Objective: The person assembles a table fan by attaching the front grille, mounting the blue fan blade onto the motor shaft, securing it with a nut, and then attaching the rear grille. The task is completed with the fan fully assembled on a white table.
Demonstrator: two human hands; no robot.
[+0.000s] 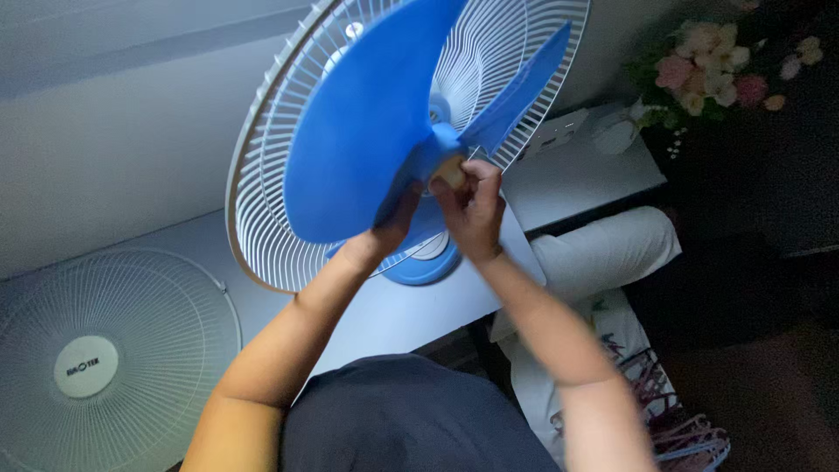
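A blue fan blade [367, 122] with broad vanes sits on the hub of a fan, in front of the white rear wire guard [262, 175]. My left hand [393, 223] grips the blade from below, near its hub. My right hand [472, 197] pinches a small pale knob [452, 170] at the centre of the hub. The fan's blue base [424, 267] shows behind my wrists on a white table [419, 306].
A detached white front guard [105, 350] with a round centre badge lies at the left on the table. A bunch of artificial flowers [712, 61] and a white socket strip [559, 127] stand at the far right. White bags and hangers [664, 411] lie on the floor at lower right.
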